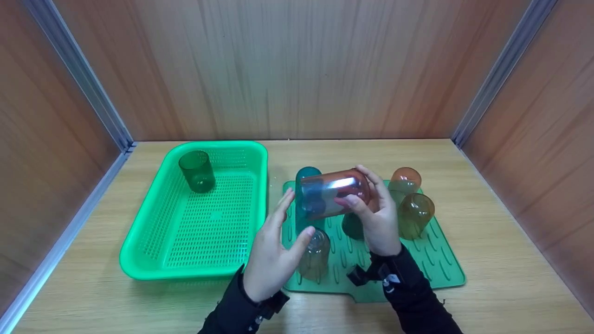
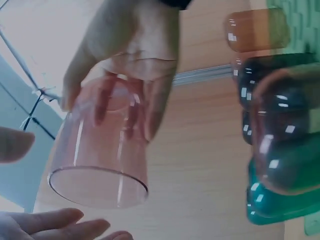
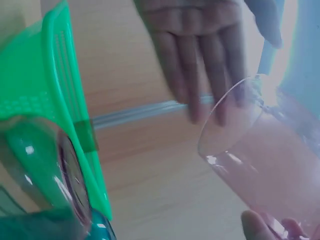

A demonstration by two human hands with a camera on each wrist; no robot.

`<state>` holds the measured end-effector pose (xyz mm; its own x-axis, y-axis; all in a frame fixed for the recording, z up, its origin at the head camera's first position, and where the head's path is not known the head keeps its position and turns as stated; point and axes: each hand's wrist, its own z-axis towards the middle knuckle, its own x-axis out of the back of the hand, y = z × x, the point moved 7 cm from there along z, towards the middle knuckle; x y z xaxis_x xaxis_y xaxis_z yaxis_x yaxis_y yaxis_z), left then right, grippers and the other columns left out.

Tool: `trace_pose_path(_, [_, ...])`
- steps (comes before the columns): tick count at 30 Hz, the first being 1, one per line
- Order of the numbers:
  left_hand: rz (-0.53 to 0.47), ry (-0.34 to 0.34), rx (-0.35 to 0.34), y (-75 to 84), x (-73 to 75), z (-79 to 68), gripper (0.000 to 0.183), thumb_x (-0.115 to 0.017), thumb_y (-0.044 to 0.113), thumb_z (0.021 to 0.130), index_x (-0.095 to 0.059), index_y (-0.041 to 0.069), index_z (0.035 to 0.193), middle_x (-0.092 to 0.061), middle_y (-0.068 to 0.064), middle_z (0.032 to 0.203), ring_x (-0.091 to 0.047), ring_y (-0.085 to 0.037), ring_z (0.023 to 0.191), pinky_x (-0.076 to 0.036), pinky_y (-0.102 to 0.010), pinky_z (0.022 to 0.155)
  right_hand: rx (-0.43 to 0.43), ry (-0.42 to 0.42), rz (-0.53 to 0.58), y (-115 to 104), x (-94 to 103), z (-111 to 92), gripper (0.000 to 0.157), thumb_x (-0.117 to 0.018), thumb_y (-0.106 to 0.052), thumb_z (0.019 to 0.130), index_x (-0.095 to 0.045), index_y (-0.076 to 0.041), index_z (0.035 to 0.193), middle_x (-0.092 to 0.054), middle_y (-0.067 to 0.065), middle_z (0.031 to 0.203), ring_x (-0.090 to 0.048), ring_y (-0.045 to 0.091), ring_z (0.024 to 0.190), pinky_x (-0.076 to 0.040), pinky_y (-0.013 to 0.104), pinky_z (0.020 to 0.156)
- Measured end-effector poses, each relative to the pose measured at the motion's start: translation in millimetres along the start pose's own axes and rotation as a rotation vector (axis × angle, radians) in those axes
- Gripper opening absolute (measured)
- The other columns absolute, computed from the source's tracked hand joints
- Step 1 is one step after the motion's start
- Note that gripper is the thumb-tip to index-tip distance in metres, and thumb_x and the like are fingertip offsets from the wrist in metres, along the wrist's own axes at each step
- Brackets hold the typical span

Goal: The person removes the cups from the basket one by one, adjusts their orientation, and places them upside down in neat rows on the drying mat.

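Note:
My right hand grips a clear pinkish-red cup round its base end, thumb along one side and fingers along the other. The cup lies tilted on its side above the green drying mat, its mouth facing left. Close to that mouth, my left hand is held out with fingers straight and thumb spread, holding nothing. In the right wrist view, the left fingers overlap the cup's rim. The left wrist view shows the cup mouth down between both hands.
Upside-down cups stand on the mat: a teal one, a brownish clear one, an amber one, an orange one and a partly hidden dark green one. Left of it, a green basket holds a tilted green cup.

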<state>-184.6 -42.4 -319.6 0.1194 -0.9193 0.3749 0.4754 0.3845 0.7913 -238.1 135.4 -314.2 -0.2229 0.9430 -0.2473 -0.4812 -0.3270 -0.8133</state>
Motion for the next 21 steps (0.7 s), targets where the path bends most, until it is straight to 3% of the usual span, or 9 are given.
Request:
trace_pose_path(5, [0.183, -0.132, 0.033, -23.6, -20.7, -16.2, 0.082, -0.056, 0.050, 0.081, -0.014, 0.016, 0.143, -0.005, 0.001, 0.148, -0.014, -0.019, 0.132, -0.026, -0.049, 0.098, 0.006, 0.013, -0.005, -4.2, 11.5, 1.0, 0.052, -0.052, 0.006, 0.083, -0.035, 0.000, 0.132, -0.042, 0.025, 0.115, -0.048, 0.035, 0.102, -0.045, 0.045, 0.079])
trace_pose_path(11, [0.309, -0.294, 0.091, -58.9, -37.7, -39.3, 0.095, -0.055, 0.057, 0.077, -0.002, 0.016, 0.143, 0.016, 0.000, 0.146, 0.009, -0.022, 0.133, -0.020, -0.051, 0.100, 0.004, 0.018, -0.037, -6.7, 20.5, -0.9, 0.053, -0.052, 0.007, 0.083, -0.034, 0.000, 0.132, -0.042, 0.024, 0.117, -0.047, 0.035, 0.104, -0.045, 0.042, 0.081])
trace_pose_path(15, [0.354, -0.392, 0.151, -77.6, -42.4, -48.1, 0.100, -0.056, 0.059, 0.074, -0.001, 0.012, 0.143, 0.018, -0.002, 0.146, 0.013, -0.025, 0.132, -0.019, -0.051, 0.100, 0.005, 0.021, -0.134, -8.2, 26.6, -1.8, 0.054, -0.056, 0.005, 0.082, -0.037, -0.003, 0.132, -0.041, 0.020, 0.120, -0.047, 0.032, 0.104, -0.045, 0.037, 0.083])
trace_pose_path(21, [0.394, -0.527, 0.212, -96.4, -50.0, -49.3, 0.096, -0.065, 0.047, 0.075, -0.013, 0.000, 0.141, 0.006, -0.014, 0.147, 0.003, -0.036, 0.131, -0.021, -0.049, 0.100, 0.025, -0.007, -0.322, -13.7, 35.0, -3.7, 0.058, -0.060, 0.007, 0.078, -0.036, -0.001, 0.130, -0.041, 0.015, 0.119, -0.045, 0.028, 0.103, -0.046, 0.030, 0.082])
